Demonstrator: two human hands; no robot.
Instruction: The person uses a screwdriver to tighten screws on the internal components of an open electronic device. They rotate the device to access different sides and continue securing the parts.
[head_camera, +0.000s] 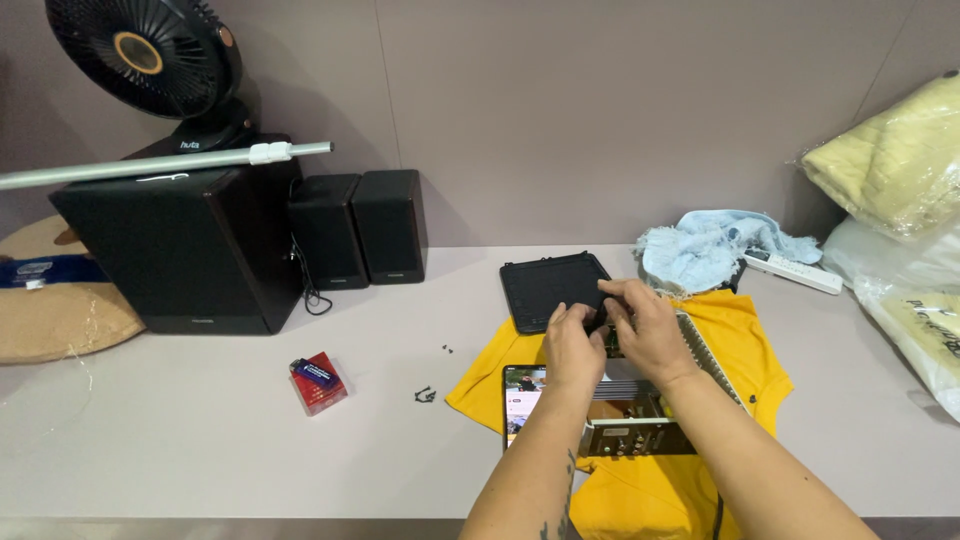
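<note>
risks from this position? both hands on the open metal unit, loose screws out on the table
1. The loose screws lie bare on the table, away from the yellow cloth; they could probably roll or get swept off.
2. The phone sits right under the left hand and the metal unit; a slip could scratch it.
3. The right hand works beside the finned edge, a likely scrape.

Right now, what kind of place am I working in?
Likely a home workbench or hobby desk for electronics repair: an opened metal device lies on a yellow cloth under both hands, loose screws sit nearby, and black speakers stand against the wall.
</note>
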